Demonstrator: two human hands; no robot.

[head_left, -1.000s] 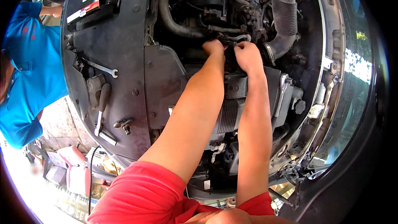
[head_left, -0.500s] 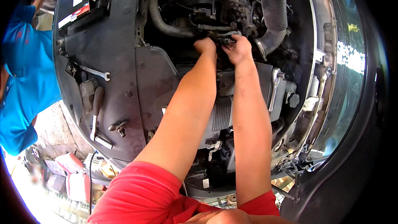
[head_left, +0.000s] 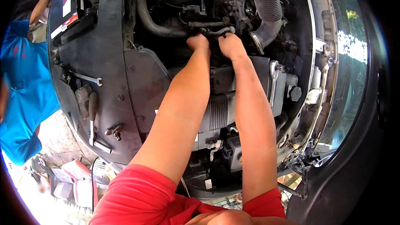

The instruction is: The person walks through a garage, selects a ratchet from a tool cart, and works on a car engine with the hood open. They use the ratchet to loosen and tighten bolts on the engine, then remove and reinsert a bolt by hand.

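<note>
We are holding both hands inside the open engine bay, side by side and a little apart. Our left hand [head_left: 197, 42] is curling inward, and its own back is hiding the fingertips, so we cannot tell what it is gripping. Our right hand [head_left: 231, 46] is bending its fingers just below the right end of a short pipe [head_left: 216, 32]; we cannot tell how tightly they are closing, or on what. That pipe is running crosswise just beyond our knuckles, between a thick black hose [head_left: 146, 14] on the left and a ribbed air duct [head_left: 266, 2] on the right.

To our left, a wrench [head_left: 86, 77], a ratchet [head_left: 93, 106] and a smaller tool [head_left: 113, 132] are lying on the black cover [head_left: 109, 58], well apart from our hands. Another wrench [head_left: 273, 79] is lying beside our right forearm, near a round cap [head_left: 295, 93]. At the far left, a person in a blue shirt [head_left: 29, 96] is raising an arm near a red, white and black box [head_left: 66, 10].
</note>
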